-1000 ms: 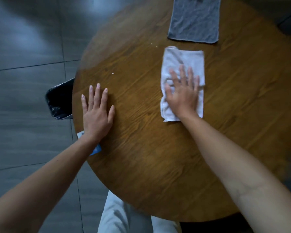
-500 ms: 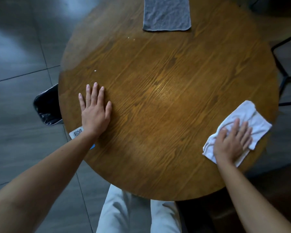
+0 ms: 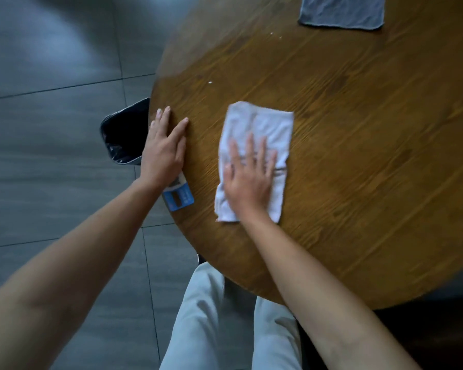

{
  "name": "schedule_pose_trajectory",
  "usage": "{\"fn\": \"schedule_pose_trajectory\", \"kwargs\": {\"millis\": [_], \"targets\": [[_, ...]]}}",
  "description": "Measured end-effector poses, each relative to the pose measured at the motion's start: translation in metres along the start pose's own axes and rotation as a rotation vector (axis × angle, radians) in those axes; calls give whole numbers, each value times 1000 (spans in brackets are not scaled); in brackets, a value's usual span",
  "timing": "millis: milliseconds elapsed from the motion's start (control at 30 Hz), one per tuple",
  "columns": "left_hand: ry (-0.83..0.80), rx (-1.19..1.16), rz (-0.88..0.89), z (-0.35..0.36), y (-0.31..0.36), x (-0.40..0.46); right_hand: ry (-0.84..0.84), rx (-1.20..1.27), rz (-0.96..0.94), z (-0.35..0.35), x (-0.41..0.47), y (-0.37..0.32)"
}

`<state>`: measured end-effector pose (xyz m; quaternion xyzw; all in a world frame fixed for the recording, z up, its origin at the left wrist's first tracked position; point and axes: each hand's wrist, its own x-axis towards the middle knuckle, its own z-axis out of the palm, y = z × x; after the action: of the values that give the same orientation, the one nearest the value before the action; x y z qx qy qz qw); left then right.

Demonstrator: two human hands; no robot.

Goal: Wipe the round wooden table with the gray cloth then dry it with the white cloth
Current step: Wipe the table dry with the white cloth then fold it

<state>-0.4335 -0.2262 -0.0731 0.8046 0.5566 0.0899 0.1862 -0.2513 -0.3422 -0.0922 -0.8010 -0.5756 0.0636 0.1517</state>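
Note:
The round wooden table [image 3: 358, 156] fills the right of the view. A white cloth [image 3: 262, 126] lies flat on its left part, and my right hand [image 3: 247, 180] presses down on the cloth's near half with fingers spread. My left hand [image 3: 165, 148] rests flat on the table's left edge, holding nothing. The gray cloth [image 3: 341, 12] lies spread at the table's far side, cut off by the top of the frame.
A blue tag with a white label [image 3: 178, 197] lies at the table's left rim by my left wrist. A dark bin [image 3: 125, 134] stands on the gray tiled floor left of the table. My light trousers [image 3: 225, 329] show below the near edge.
My right hand has swept the white cloth from the table's right near edge back to the left part, close to my left hand. The left hand has shifted slightly toward the rim.

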Motion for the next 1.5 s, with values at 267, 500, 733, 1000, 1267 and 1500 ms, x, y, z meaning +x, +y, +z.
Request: {"fn": "schedule_pose_trajectory", "kwargs": {"millis": [267,500,733,1000,1267,1500], "targets": [[-3,130,-50,13,16,-18,-209,74,-502,-25,-139,17],[-145,63,103,33,95,-71,-217,56,-396,-56,-147,79],[-268,123,160,42,172,-98,-201,38,93,-126,-141,142],[-392,83,-25,37,228,-68,-603,65,572,-161,-183,134],[-424,-239,-125,-14,264,-53,-629,519,576,-201,-167,169],[-188,-587,-140,-64,305,-23,-323,723,589,-284,-81,231]]}}
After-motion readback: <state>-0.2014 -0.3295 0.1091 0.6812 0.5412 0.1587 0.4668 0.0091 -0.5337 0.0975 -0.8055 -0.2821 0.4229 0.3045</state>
